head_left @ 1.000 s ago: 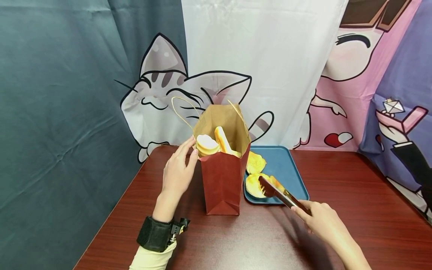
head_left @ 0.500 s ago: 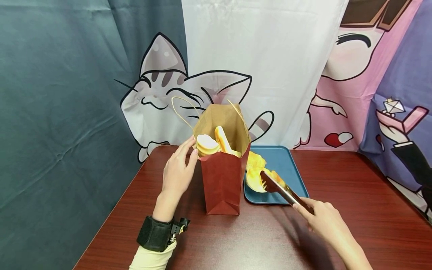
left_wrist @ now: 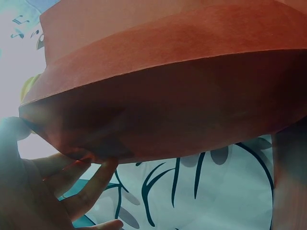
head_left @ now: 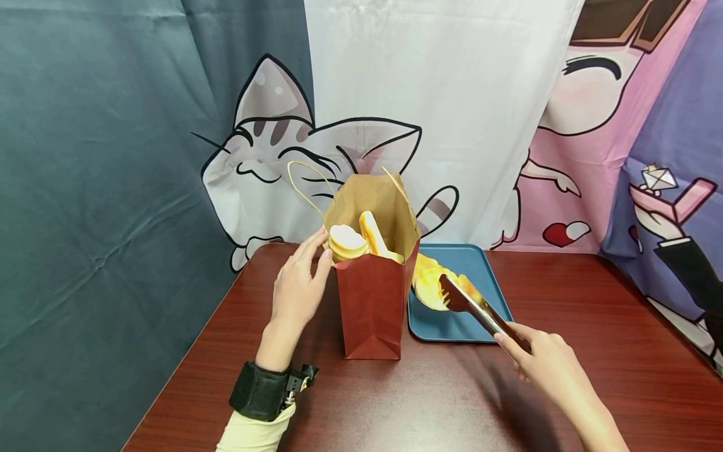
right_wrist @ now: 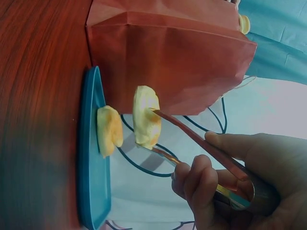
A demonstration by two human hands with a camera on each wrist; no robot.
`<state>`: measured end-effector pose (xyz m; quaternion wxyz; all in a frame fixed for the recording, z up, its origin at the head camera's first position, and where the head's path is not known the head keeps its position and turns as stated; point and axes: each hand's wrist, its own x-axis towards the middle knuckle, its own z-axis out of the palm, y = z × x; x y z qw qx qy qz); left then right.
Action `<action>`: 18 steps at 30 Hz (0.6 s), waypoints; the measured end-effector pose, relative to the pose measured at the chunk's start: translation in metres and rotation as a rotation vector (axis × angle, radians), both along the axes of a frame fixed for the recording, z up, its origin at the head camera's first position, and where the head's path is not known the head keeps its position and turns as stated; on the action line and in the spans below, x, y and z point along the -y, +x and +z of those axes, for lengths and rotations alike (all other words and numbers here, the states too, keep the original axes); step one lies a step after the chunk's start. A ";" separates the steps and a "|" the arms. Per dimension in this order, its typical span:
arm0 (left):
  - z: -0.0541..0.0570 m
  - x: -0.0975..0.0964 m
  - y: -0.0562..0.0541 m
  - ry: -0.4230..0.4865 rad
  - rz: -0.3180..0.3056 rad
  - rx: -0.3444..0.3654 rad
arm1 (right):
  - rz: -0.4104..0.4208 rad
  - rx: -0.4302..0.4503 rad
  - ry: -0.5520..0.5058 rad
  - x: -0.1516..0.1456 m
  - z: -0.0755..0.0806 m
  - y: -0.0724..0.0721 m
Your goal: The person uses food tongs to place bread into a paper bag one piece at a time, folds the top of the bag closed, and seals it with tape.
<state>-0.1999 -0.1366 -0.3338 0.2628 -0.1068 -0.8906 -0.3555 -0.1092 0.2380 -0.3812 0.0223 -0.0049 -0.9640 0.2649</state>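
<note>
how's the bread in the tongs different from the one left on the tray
The bread in the tongs is lifted clear of the blue tray, pinched between the tong tips; the other bread rests on the tray, touched by nothing. The lifted one sits nearer the bag. Both are yellow-golden and similar in size.

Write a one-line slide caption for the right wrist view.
Right hand squeezes tongs on a pastry lifted above the blue tray, beside the red paper bag.
</note>
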 end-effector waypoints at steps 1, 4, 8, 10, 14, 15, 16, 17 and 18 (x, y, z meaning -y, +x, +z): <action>0.000 0.000 0.000 0.001 0.000 0.000 | -0.001 0.001 -0.001 0.000 0.000 0.000; 0.000 0.000 0.000 0.001 -0.001 -0.005 | -0.005 0.004 -0.004 0.000 0.000 0.000; 0.000 0.000 0.000 0.000 -0.001 -0.009 | -0.006 -0.001 -0.001 0.000 0.000 -0.001; 0.000 0.000 0.000 -0.001 -0.001 -0.008 | -0.007 -0.003 -0.002 0.000 0.000 -0.002; 0.000 0.000 0.000 0.001 -0.003 -0.008 | -0.010 -0.024 -0.004 0.000 0.000 -0.002; 0.000 0.000 0.000 0.001 -0.004 -0.008 | -0.010 -0.033 -0.001 0.000 0.000 -0.003; 0.000 0.000 0.000 0.001 -0.004 -0.009 | -0.009 -0.046 0.003 -0.001 0.001 -0.003; 0.000 0.000 0.000 0.002 -0.004 -0.010 | -0.008 -0.056 0.006 -0.001 0.001 -0.003; 0.000 0.000 0.000 0.003 -0.004 -0.012 | -0.006 -0.064 0.006 -0.001 0.002 -0.003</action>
